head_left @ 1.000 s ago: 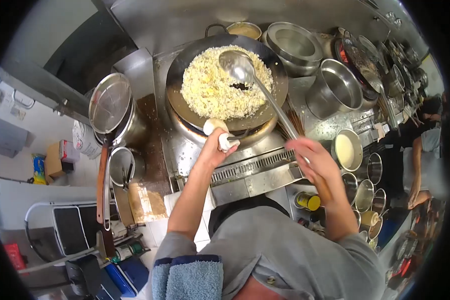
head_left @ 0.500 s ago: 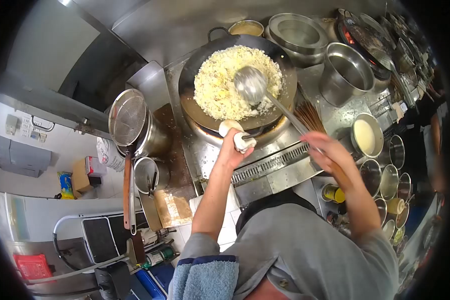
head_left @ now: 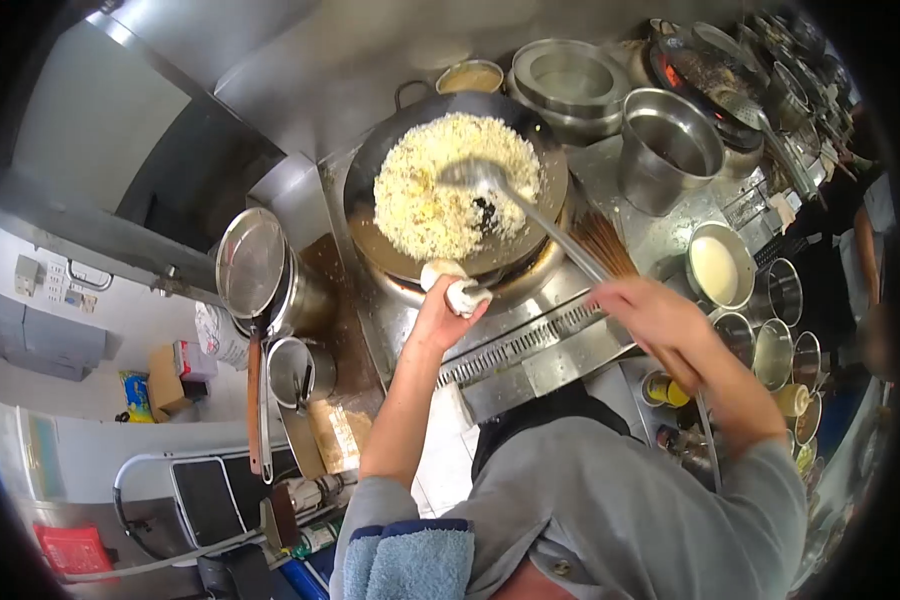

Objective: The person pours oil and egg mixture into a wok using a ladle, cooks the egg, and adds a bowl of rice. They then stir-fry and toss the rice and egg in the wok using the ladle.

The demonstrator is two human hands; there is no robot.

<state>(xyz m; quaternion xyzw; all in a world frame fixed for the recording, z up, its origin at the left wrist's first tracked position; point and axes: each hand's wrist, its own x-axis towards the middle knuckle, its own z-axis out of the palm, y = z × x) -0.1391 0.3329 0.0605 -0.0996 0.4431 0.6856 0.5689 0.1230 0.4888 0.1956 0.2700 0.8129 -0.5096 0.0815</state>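
A wide black wok (head_left: pixel 362 228) sits on the burner, holding a large heap of fried rice (head_left: pixel 415 195) with yellow egg bits. My left hand (head_left: pixel 444 316) is closed around a white cloth (head_left: pixel 464 296) wrapped at the wok's near handle. In my right hand (head_left: pixel 642 306), fingers wrapped, is the long shaft of a metal ladle (head_left: pixel 475 176). The ladle's bowl, blurred by motion, is over the rice at its right part. Beside it a dark patch of bare wok shows through. Below my right hand the ladle's shaft is partly hidden by the forearm.
A bamboo brush (head_left: pixel 602 246) lies right of the wok. Tall steel pot (head_left: pixel 660 165) and a pan of creamy liquid (head_left: pixel 715 270) stand further right, near several small containers. To the left, a mesh strainer (head_left: pixel 251 262) rests on a pot. Another burner (head_left: pixel 705 90) glows at the back right.
The ladle's bowl has turned from facing up to a flatter, edge-on angle and moved slightly left over the rice. The dark gap in the rice is larger. The whole view has shifted somewhat.
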